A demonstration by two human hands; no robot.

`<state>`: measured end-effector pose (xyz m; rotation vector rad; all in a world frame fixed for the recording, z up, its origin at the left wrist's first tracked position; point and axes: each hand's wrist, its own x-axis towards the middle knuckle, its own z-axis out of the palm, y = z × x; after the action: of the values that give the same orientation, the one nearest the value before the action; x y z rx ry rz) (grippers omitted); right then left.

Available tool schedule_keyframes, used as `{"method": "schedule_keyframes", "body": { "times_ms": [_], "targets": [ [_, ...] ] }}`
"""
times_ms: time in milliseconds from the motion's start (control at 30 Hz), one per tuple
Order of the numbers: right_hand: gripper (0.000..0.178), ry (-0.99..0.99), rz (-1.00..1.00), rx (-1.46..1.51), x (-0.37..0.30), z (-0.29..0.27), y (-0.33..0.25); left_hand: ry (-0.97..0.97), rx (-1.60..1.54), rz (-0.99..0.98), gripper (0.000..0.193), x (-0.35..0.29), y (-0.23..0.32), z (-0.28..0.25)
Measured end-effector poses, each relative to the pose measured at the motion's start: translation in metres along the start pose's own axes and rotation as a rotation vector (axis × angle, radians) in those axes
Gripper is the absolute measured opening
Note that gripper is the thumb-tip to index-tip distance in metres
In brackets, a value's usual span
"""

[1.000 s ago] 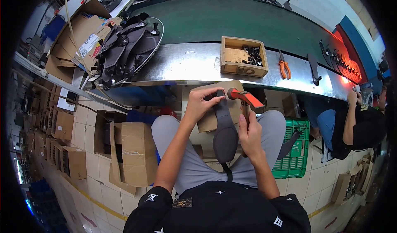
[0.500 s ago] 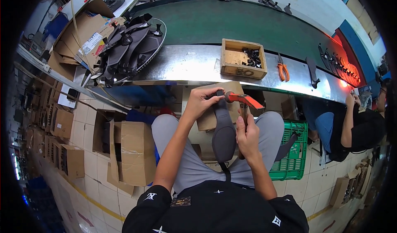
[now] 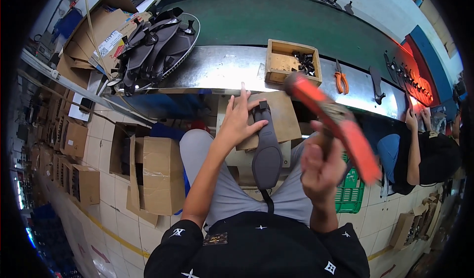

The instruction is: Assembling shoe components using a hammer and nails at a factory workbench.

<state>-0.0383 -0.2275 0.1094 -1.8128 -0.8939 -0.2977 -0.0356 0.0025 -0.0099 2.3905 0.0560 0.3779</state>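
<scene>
My right hand (image 3: 323,172) is closed around the handle of a hammer (image 3: 335,125), raised above the right knee and blurred by motion. Its head is red with a dark striking end. Spread fingers mark my left hand (image 3: 238,122), its thumb and a fingertip resting at the edge of a dark grey shoe sole (image 3: 267,162). A small black piece (image 3: 263,105) sits at the sole's narrow far end, and a black strap (image 3: 267,199) trails from its near end. The far end of the sole lies on a brown board (image 3: 282,117) between my knees.
A metal-edged bench with a green belt (image 3: 276,19) runs ahead. On it are a wooden box (image 3: 276,75) of small black parts, orange-handled pliers (image 3: 340,78) and a basket (image 3: 195,36) heaped with soles. A green crate (image 3: 349,191) stands right; a co-worker (image 3: 424,154) sits beyond.
The hammer has come up off the black piece and swung right, toward me. My left fingers have let go of that piece and spread out beside the sole.
</scene>
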Motion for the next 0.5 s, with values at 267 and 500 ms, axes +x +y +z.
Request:
{"method": "schedule_keyframes", "body": {
  "times_ms": [267, 500],
  "targets": [
    [0.034, -0.185, 0.040, -0.155, 0.004, 0.037, 0.056, -0.009, 0.022, 0.038, 0.117, 0.004, -0.015, 0.009],
    [0.019, -0.163, -0.116, -0.321, 0.013, 0.025, 0.031, 0.014, -0.082, 0.037, 0.108, 0.000, -0.007, 0.003]
  ]
}}
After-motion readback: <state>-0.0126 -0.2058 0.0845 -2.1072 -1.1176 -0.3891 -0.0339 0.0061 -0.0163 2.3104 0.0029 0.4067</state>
